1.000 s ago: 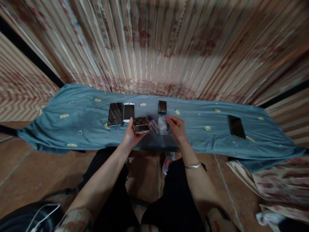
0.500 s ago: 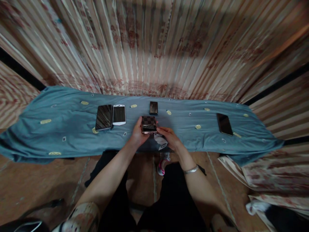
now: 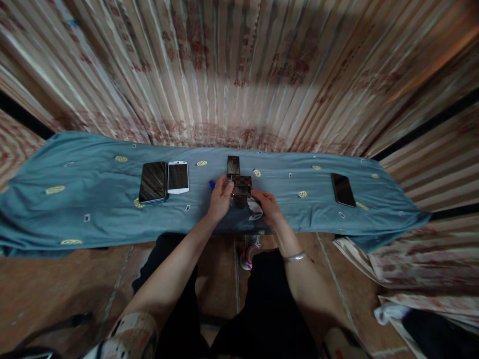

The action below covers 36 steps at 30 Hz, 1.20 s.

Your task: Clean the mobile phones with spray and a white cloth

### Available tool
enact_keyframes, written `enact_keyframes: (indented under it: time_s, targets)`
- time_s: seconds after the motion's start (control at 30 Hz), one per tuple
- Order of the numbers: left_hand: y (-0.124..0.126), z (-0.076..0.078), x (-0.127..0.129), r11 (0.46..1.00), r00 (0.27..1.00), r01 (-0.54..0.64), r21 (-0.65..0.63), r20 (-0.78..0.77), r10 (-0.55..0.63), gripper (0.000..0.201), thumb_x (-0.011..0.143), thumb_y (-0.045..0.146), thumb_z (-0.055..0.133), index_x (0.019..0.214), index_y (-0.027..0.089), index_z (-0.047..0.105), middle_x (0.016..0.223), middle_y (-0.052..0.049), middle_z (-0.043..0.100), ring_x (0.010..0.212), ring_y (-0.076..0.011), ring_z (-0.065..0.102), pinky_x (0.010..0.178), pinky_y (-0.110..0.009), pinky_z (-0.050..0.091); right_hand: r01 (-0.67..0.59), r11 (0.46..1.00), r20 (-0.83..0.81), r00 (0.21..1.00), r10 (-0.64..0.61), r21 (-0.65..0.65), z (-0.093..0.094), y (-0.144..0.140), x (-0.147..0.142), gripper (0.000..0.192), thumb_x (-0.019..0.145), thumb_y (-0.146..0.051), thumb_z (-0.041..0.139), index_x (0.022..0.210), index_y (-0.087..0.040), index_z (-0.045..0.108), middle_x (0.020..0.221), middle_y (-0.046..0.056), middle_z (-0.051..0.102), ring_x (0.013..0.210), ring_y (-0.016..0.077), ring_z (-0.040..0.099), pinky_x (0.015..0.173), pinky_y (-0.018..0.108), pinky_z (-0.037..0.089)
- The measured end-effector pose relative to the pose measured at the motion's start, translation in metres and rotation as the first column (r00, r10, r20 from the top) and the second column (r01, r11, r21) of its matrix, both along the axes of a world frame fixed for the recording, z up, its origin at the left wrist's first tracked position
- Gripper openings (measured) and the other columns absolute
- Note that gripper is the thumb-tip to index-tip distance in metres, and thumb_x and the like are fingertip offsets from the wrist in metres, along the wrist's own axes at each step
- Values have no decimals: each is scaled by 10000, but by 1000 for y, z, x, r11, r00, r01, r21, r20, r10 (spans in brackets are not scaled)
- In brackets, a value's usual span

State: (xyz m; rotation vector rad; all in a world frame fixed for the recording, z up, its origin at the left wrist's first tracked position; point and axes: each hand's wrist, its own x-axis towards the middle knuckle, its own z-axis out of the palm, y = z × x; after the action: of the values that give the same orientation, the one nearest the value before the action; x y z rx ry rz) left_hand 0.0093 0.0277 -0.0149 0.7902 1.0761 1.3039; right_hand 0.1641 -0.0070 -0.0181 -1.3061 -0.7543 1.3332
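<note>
Over the middle of the cloth, between my hands, is a small folded flip phone (image 3: 241, 184) with a brown checkered back, a glossy dark strip and a shiny edge. My left hand (image 3: 219, 200) grips its left side, thumb at the edge. At its lower right corner, the fingers of my right hand (image 3: 268, 205) are closed on the phone's edge. A crumpled white cloth or tissue (image 3: 255, 208) hangs by that hand, partly hidden. Just beyond the phone lies a small dark phone (image 3: 233, 165). A blue object (image 3: 212, 184) shows beside my left hand, mostly hidden.
On the blue-green patterned cloth (image 3: 97, 199) lie a large black tablet-like device (image 3: 153, 182) and a white-framed phone (image 3: 178, 177), side by side at left. Another black phone (image 3: 343, 189) is at right. A pleated curtain (image 3: 232, 75) hangs behind the bench.
Both hands have shifted the flip phone slightly right and away from me, nearer the small dark phone. The blue object now shows beside my left hand. The view has turned slightly.
</note>
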Motion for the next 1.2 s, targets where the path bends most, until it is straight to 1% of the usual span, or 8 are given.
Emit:
enact_keyframes:
  time_s: [0.1, 0.23, 0.47, 0.6, 0.73, 0.93, 1.07, 1.2]
  targets:
    - [-2, -3, -6, 974, 942, 116, 196, -334, -45, 302, 784, 200, 744, 1085, 223, 723, 1421, -106, 641, 1508, -274, 361, 1268, -406, 180, 22, 999, -9, 1000, -23, -35, -7, 9, 4, 328, 571, -475, 862, 605, -194, 696, 540, -12, 703, 453, 116, 586, 464, 232, 446]
    - [-5, -8, -11, 936, 801, 269, 228, -593, -85, 298, 780, 238, 710, 1074, 205, 736, 1364, -159, 675, 1499, -314, 360, 1273, -477, 109, 19, 999, 34, 999, -17, -43, -17, 19, -1, 316, 605, -456, 848, 585, -191, 678, 496, -27, 667, 424, 101, 562, 454, 220, 429]
    - [-9, -19, -20, 914, 595, 356, 196, -801, -60, 417, 819, 328, 653, 1216, 217, 717, 1474, -170, 603, 1525, -374, 311, 1252, -564, -28, -13, 1000, 185, 983, 18, -27, -34, 33, -15, 281, 673, -445, 781, 591, -194, 688, 524, -21, 679, 480, 120, 605, 510, 232, 476]
    - [-8, -21, -24, 910, 579, 362, 204, -814, -48, 391, 820, 333, 651, 1187, 221, 727, 1430, -180, 633, 1524, -397, 305, 1243, -585, -53, -31, 999, 367, 930, 34, -14, -39, 38, -13, 218, 756, -395, 727, 678, -192, 736, 587, -15, 717, 582, 151, 670, 597, 253, 520]
    - [-7, -23, -23, 918, 670, 321, 232, -741, -47, 319, 783, 325, 688, 1083, 235, 748, 1325, -176, 691, 1511, -404, 325, 1241, -582, -85, -57, 998, 584, 811, 44, 5, -34, 40, -5, 103, 791, -282, 715, 729, -213, 758, 706, 5, 766, 766, 195, 731, 764, 302, 549]
    - [-6, -25, -20, 918, 684, 329, 223, -726, -69, 286, 778, 300, 696, 1055, 246, 744, 1326, -164, 691, 1521, -394, 310, 1237, -592, -99, -133, 991, 802, 594, 60, 25, -22, 32, -4, 136, 852, -352, 741, 835, -222, 778, 880, 84, 805, 921, 267, 766, 856, 352, 553]
    - [-5, -26, -18, 906, 608, 367, 210, -791, -63, 306, 817, 308, 660, 1107, 244, 737, 1402, -168, 657, 1526, -369, 315, 1235, -571, -123, -211, 976, 944, 330, 27, 45, -22, 25, -9, 205, 863, -353, 761, 1007, -207, 775, 956, 127, 814, 912, 293, 778, 817, 357, 568]
    - [-5, -29, -17, 904, 606, 363, 224, -794, -46, 313, 813, 305, 666, 1109, 234, 736, 1405, -173, 653, 1525, -384, 316, 1237, -576, -112, -233, 972, 963, 270, 24, 41, -23, 24, -11, 184, 893, -311, 741, 1028, -188, 764, 1003, 154, 804, 950, 297, 778, 859, 372, 577]
